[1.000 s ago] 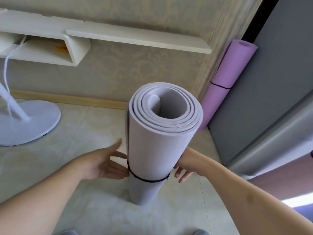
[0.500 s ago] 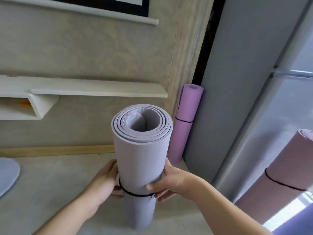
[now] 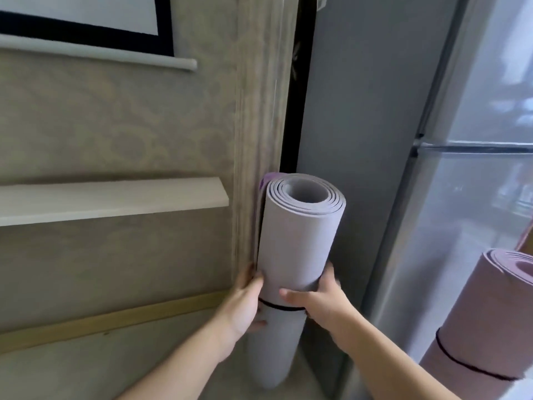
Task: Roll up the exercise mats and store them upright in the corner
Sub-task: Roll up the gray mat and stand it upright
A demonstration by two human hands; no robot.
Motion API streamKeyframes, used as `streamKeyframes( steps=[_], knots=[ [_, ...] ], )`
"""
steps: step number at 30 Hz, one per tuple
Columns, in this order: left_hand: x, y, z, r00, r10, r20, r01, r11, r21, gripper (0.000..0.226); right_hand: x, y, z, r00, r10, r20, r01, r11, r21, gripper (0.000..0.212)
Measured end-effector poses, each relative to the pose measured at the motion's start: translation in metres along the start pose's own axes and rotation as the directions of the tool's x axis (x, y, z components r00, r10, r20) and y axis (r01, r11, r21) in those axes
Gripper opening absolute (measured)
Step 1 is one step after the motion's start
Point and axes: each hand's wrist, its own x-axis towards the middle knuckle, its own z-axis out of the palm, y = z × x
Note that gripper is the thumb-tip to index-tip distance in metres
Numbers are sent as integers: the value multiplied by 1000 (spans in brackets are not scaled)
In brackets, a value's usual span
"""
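I hold the rolled pale-lilac foam exercise mat (image 3: 297,249) upright at frame centre, my left hand (image 3: 245,306) and right hand (image 3: 323,304) gripping its sides at the black band (image 3: 281,307).

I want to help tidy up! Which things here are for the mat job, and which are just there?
For the job: grey rolled mat, held by left hand and right hand; purple mat behind it; pink rolled mat.
Just there: white shelf, fridge.
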Motion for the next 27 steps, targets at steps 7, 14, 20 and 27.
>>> streamKeyframes(
  steps=[7, 14, 20, 27],
  knots=[
    [98, -2, 39, 993, -108, 37, 110, 993, -46, 49, 96, 39, -8, 992, 3, -128, -6, 1000, -19, 99],
    [131, -37, 42, 992, -111, 64, 108, 993, 43, 40, 113, 76, 1, 977, -36, -212, -40, 938, -345, 69],
    [126, -34, 38, 990, -113, 88, 108, 992, 60, 53, 101, 60, -4, 975, 16, -222, -128, 857, -499, 69],
    [112, -41, 34, 991, -106, 78, 102, 993, 55, 58, 75, 54, -14, 982, 92, -166, -152, 906, -396, 58]
  ],
)
